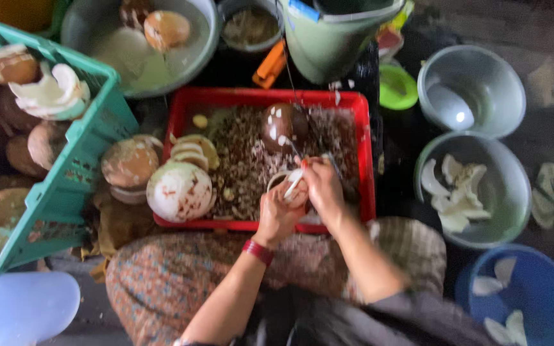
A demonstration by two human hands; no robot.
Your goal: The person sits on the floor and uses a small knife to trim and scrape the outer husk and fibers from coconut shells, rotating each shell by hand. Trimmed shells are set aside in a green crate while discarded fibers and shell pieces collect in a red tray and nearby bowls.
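My left hand (279, 211) grips a piece of coconut (281, 181) over the red tray (365, 160); a red band sits on that wrist. My right hand (322, 186) holds a thin tool (295, 182) against the coconut's white flesh. A dark round coconut shell (284, 125) lies in the tray among brown shavings. Peeled whitish coconuts (179, 190) and pale slices rest at the tray's left end.
A green crate (78, 160) of husked coconuts stands at left. A grey bowl (504, 192) at right holds white coconut pieces, a blue bowl (540, 288) holds more, another grey bowl (476, 83) holds water. A metal basin (193, 57) and green bucket (335, 38) stand behind.
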